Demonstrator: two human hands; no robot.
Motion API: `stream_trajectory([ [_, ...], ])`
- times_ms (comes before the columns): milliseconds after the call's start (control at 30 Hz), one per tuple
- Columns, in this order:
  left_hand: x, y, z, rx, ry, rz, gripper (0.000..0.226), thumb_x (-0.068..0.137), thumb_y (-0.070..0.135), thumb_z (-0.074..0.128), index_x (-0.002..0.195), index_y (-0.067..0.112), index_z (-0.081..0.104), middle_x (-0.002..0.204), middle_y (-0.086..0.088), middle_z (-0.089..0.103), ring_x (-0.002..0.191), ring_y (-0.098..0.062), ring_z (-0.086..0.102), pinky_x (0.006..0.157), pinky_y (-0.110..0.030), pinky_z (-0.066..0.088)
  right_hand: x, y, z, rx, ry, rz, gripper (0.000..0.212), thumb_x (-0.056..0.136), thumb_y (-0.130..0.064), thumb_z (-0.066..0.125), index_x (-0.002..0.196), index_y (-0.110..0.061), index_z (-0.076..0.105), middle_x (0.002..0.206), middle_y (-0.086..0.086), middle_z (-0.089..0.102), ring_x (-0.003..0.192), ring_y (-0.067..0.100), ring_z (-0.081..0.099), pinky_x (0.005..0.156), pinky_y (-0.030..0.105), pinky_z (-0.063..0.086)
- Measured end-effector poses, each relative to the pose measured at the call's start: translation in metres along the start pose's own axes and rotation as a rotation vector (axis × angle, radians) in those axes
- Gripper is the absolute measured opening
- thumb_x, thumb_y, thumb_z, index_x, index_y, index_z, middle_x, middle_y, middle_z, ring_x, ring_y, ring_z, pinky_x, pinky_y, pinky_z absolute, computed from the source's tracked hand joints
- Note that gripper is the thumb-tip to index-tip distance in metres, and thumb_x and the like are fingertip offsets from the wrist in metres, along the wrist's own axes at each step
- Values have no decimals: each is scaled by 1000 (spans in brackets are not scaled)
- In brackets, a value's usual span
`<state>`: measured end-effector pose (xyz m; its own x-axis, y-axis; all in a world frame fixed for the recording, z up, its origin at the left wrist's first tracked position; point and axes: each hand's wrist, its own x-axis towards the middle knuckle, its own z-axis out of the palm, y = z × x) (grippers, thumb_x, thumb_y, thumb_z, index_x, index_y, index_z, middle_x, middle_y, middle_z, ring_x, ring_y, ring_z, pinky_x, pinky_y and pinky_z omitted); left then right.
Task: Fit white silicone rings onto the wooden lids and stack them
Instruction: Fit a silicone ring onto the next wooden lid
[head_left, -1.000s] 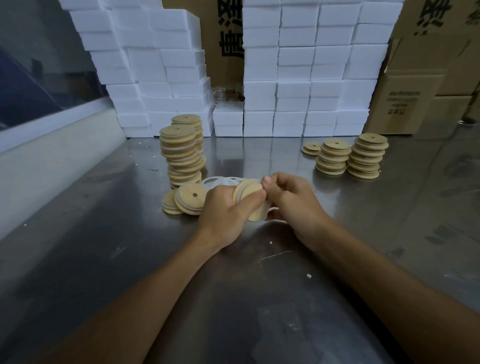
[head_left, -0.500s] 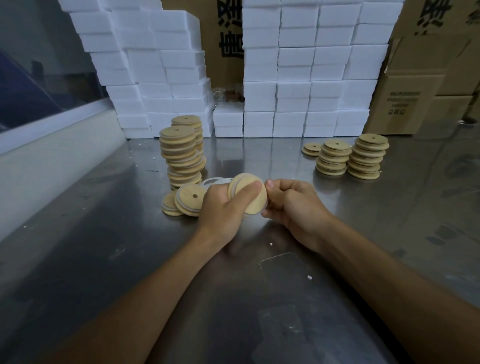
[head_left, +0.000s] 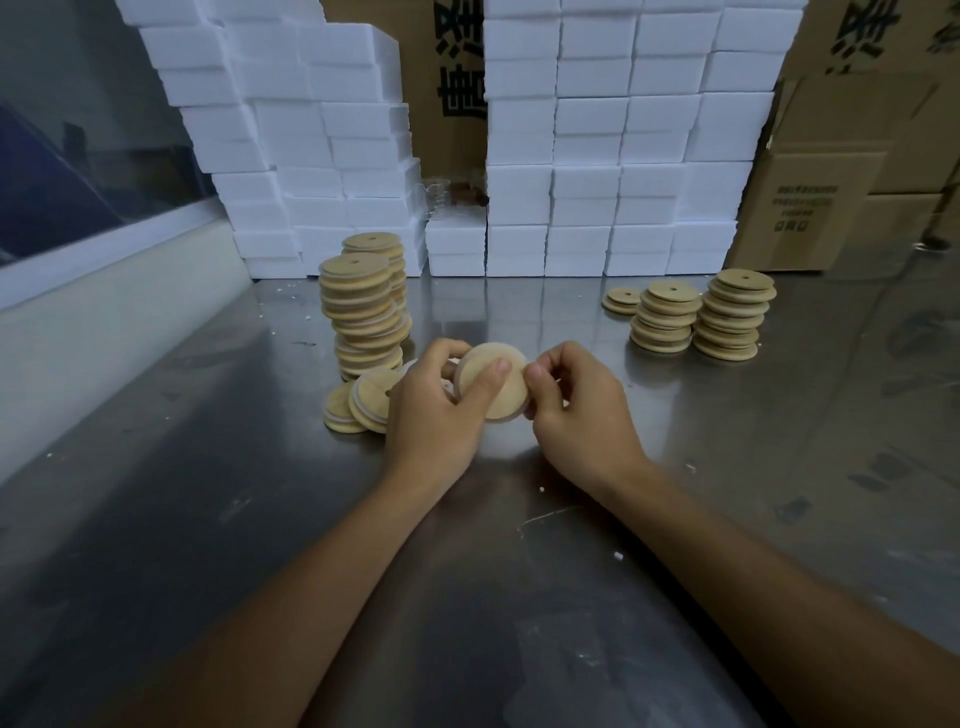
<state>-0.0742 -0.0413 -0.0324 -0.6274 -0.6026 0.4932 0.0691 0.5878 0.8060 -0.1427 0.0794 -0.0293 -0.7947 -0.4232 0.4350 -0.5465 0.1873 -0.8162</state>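
A round wooden lid stands on edge above the steel table, its flat face toward me. My left hand grips it, thumb across the face and fingers behind. My right hand pinches its right rim with thumb and forefinger. A white ring shows faintly along the lid's back edge. Two tall stacks of ringed lids rise just behind my left hand. Two ringed lids lean at their foot. Loose white rings are mostly hidden behind my hands.
Three shorter stacks of plain wooden lids sit at the back right. White foam boxes form a wall along the back, with cardboard cartons to the right. A low white ledge borders the table on the left.
The lid has turned from edge-on to face toward me and risen slightly. My right hand shifted from the lid's top edge to its right rim.
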Motion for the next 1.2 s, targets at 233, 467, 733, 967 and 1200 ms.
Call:
stream_trajectory([
  [233, -13, 9, -2, 453, -30, 296, 17, 93, 26, 64, 102, 12, 70, 96, -1, 66, 86, -18, 59, 67, -29, 40, 1, -12, -16, -518, 46, -403, 8, 99, -17, 52, 101, -9, 49, 97, 7, 54, 71, 26, 53, 55, 44, 46],
  [467, -6, 4, -1, 289, 3, 206, 18, 86, 14, 71, 71, 13, 60, 61, 11, 49, 58, -15, 47, 55, -32, 34, 1, -13, -12, -458, 60, -493, 11, 99, -13, 50, 98, -4, 54, 92, 9, 57, 68, 26, 52, 52, 36, 38],
  [733, 1, 0, -4, -97, -17, -103, 24, 89, 6, 65, 66, 14, 63, 55, 1, 60, 45, -12, 58, 51, -27, 42, 5, 3, -8, 256, 30, 65, 11, 92, -22, 68, 95, -14, 59, 85, -1, 69, 77, 22, 71, 62, 31, 57],
  [967, 1, 13, -2, -468, -15, -462, 18, 95, 8, 60, 78, 10, 65, 54, 2, 59, 43, -12, 59, 39, -18, 37, 3, -5, -7, 613, 15, 218, 10, 89, -14, 71, 86, -6, 66, 83, 18, 74, 73, 25, 74, 60, 27, 57],
  [1200, -5, 23, 1, -570, -73, -479, 16, 93, 7, 62, 78, 8, 67, 61, -2, 67, 47, -15, 62, 43, -20, 40, 0, -8, -6, 688, -59, 293, 21, 86, -20, 74, 85, 0, 74, 81, 14, 76, 77, 22, 75, 65, 23, 57],
])
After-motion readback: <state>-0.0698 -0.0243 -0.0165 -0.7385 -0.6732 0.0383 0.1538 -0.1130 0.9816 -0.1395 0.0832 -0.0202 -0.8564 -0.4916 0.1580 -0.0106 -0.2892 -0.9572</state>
